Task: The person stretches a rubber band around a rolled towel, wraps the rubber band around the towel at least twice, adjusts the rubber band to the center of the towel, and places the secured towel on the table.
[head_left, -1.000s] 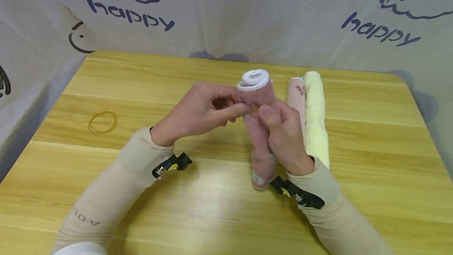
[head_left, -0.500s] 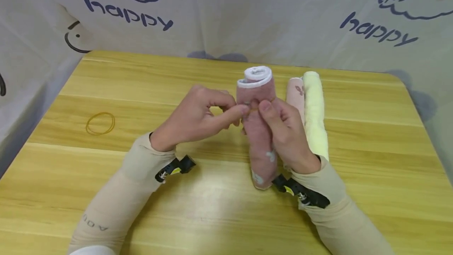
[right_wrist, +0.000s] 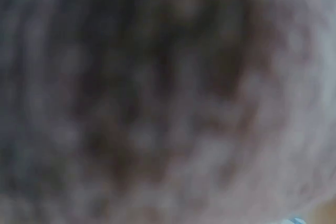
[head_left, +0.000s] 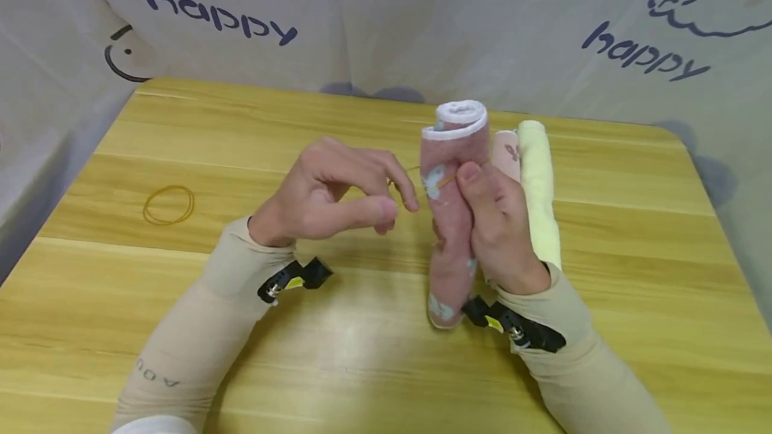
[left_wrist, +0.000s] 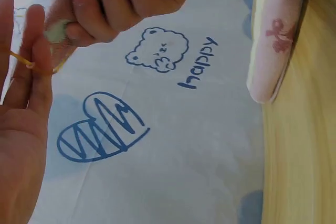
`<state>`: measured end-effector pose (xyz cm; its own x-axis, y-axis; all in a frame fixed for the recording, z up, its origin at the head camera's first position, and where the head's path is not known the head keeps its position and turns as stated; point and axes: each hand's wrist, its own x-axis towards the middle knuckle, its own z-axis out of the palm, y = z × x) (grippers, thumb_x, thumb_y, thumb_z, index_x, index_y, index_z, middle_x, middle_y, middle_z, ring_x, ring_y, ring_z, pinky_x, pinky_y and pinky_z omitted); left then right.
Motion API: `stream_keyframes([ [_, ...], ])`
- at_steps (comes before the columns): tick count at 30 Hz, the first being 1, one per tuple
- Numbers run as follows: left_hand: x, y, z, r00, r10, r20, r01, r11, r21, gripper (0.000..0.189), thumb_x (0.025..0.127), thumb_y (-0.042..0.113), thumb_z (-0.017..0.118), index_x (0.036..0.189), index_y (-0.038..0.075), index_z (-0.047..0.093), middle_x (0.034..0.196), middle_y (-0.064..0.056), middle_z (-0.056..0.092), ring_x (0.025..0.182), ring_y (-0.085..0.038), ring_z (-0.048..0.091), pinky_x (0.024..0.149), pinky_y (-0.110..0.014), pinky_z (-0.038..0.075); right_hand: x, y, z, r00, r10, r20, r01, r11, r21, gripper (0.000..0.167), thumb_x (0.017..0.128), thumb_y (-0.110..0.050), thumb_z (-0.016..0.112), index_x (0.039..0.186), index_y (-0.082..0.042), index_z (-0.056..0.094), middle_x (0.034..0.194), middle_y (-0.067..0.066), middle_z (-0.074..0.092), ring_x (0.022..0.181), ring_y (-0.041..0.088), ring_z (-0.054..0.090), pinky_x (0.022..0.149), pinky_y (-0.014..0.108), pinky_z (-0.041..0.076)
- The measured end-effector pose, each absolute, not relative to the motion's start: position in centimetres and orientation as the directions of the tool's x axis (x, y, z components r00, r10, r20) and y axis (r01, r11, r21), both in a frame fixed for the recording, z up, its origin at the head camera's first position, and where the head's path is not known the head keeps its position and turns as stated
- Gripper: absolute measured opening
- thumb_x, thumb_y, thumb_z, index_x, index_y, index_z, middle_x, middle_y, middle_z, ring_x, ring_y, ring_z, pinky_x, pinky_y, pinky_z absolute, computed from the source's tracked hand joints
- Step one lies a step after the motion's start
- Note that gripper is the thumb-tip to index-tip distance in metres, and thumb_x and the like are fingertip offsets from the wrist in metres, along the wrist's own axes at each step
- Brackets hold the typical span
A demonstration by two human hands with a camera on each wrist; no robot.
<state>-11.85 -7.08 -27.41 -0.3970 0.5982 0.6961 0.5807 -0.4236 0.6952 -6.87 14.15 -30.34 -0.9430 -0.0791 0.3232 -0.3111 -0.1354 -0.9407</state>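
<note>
A pink rolled towel [head_left: 452, 230] with pale blue prints and white edging stands nearly upright above the table. My right hand [head_left: 503, 233] grips it around the upper middle, thumb in front. Beneath that thumb a strip of yellow rubber band [head_left: 447, 181] crosses the roll. My left hand [head_left: 338, 193] is left of the towel, apart from it, its bent fingers holding a stretched part of the band. The left wrist view shows the band across the left fingers [left_wrist: 39, 72]. A blurred close surface fills nearly all of the right wrist view.
A second rubber band [head_left: 169, 205] lies on the left of the wooden table [head_left: 362, 353]. Right of the hands lie a pale yellow roll [head_left: 539, 186] and another pink roll [head_left: 506, 151], side by side. A printed cloth [head_left: 386, 25] hangs behind the table.
My left hand has drawn away leftward from the towel, stretching the band into the gap. The towel has shifted slightly right and up and turned, showing a blue print near its top.
</note>
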Motion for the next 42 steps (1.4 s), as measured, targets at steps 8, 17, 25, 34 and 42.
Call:
stream_keyframes([
  [8, -10.9, -6.7, -26.9, -0.365, 0.523, 0.770, 0.629, -0.471, 0.619, 0.043, 0.100, 0.026, 0.068, 0.062, 0.006, 0.067, 0.065, -0.007, 0.071, 0.073, -0.018, 0.070, 0.089, -0.042, 0.060, -7.2, 14.2, -30.7, -0.960, -0.065, 0.272, -0.259, -0.162, -0.952, 0.033, 0.107, -0.033, 0.051, 0.083, -0.021, 0.071, 0.070, -0.009, 0.065, 0.058, 0.005, 0.059, 0.053, 0.022, 0.051],
  [17, -11.2, -6.8, -26.9, -0.314, 0.579, 0.752, 0.654, -0.443, 0.614, 0.021, 0.098, 0.008, 0.064, 0.084, -0.002, 0.075, 0.072, -0.007, 0.071, 0.065, -0.011, 0.059, 0.061, -0.028, 0.049, -6.8, 14.4, -30.2, -0.970, -0.062, 0.235, -0.210, -0.271, -0.939, 0.036, 0.103, -0.045, 0.058, 0.079, -0.020, 0.068, 0.061, -0.009, 0.063, 0.050, 0.006, 0.059, 0.048, 0.026, 0.051],
  [25, -12.8, -7.8, -27.7, -0.444, 0.663, 0.602, 0.679, -0.190, 0.709, 0.034, 0.085, -0.020, 0.045, 0.081, -0.001, 0.073, 0.075, -0.008, 0.073, 0.067, -0.011, 0.064, 0.065, -0.025, 0.057, -6.7, 15.1, -29.9, -0.965, -0.013, 0.263, -0.242, -0.349, -0.905, 0.035, 0.101, -0.044, 0.062, 0.085, -0.014, 0.068, 0.064, -0.005, 0.061, 0.050, 0.009, 0.058, 0.046, 0.028, 0.049],
  [34, -13.3, -7.9, -27.6, -0.396, 0.748, 0.533, 0.829, 0.042, 0.557, 0.059, 0.081, -0.024, 0.038, 0.101, 0.010, 0.083, 0.102, -0.003, 0.082, 0.087, -0.009, 0.072, 0.066, -0.021, 0.054, -7.0, 15.4, -29.8, -0.948, -0.001, 0.318, -0.292, -0.393, -0.872, 0.034, 0.098, -0.045, 0.068, 0.083, -0.014, 0.070, 0.062, -0.005, 0.061, 0.049, 0.008, 0.057, 0.045, 0.027, 0.048],
  [42, -12.4, -7.9, -27.1, -0.301, 0.872, 0.386, 0.725, -0.054, 0.687, 0.027, 0.093, -0.008, 0.068, 0.112, 0.007, 0.080, 0.111, -0.005, 0.081, 0.099, -0.010, 0.077, 0.081, -0.024, 0.062, -7.1, 15.3, -29.8, -0.955, -0.017, 0.297, -0.269, -0.378, -0.886, 0.034, 0.099, -0.046, 0.066, 0.092, -0.013, 0.070, 0.066, -0.004, 0.061, 0.049, 0.009, 0.057, 0.044, 0.028, 0.048],
])
